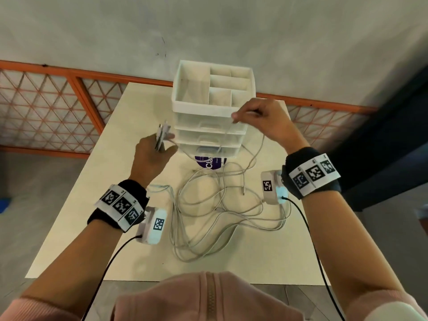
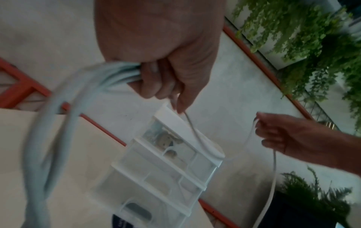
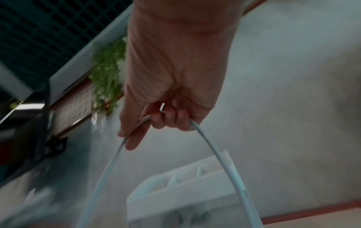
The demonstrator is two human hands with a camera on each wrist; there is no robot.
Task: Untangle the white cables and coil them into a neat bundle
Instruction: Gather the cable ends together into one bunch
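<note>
Thin white cables (image 1: 215,212) lie in loose tangled loops across the middle of the cream table (image 1: 97,205). My left hand (image 1: 155,151) is raised above the table's left part and grips a small bunch of coiled loops (image 2: 82,86), which hang down blurred in the left wrist view. My right hand (image 1: 261,119), up in front of the drawer unit, pinches a single strand (image 3: 215,145) between thumb and curled fingers. That strand sags between the two hands and drops to the pile below.
A white plastic drawer unit (image 1: 210,112) with an open divided top tray stands at the table's far middle, close behind both hands. A purple round label (image 1: 209,164) lies at its foot. An orange lattice railing (image 1: 58,100) runs behind the table.
</note>
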